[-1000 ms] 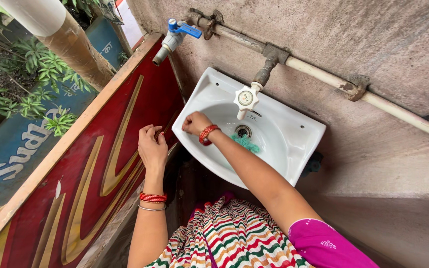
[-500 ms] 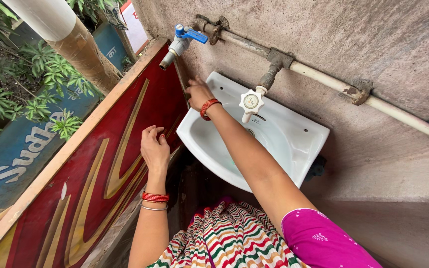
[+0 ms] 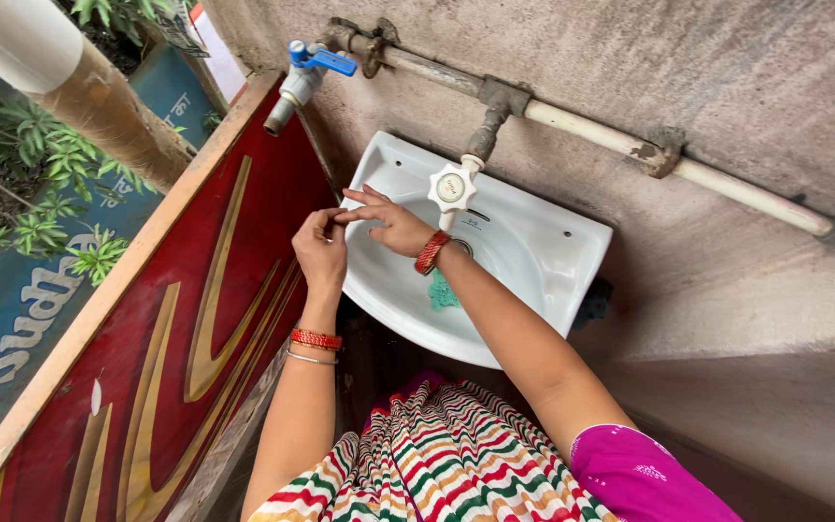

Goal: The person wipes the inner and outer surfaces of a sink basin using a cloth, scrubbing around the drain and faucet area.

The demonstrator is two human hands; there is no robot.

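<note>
Hands are brought together at the left rim of the white sink (image 3: 572, 253), which is fixed to a rough concrete wall (image 3: 727, 87). The right hand (image 3: 386, 220) is held loosely open with fingers stretched toward the left hand (image 3: 321, 249), whose fingers are curled and pinched near the right fingertips; whether anything small is held between them cannot be told. Nothing else is gripped by either hand. A white cross-handled tap (image 3: 452, 188) stands just beside the right wrist, and a green scrubber (image 3: 442, 290) lies in the bowl under the forearm. A second tap with a blue lever (image 3: 303, 70) juts from the pipe (image 3: 611, 140) above. The cross-handled tap could be knocked by the wrist or its red bangle (image 3: 429, 252) if the arm is raised carelessly. Any small item, if one is pinched, could be dropped beside the red painted board (image 3: 176, 319) rather than into the bowl, since the fingers meet right over the rim.
</note>
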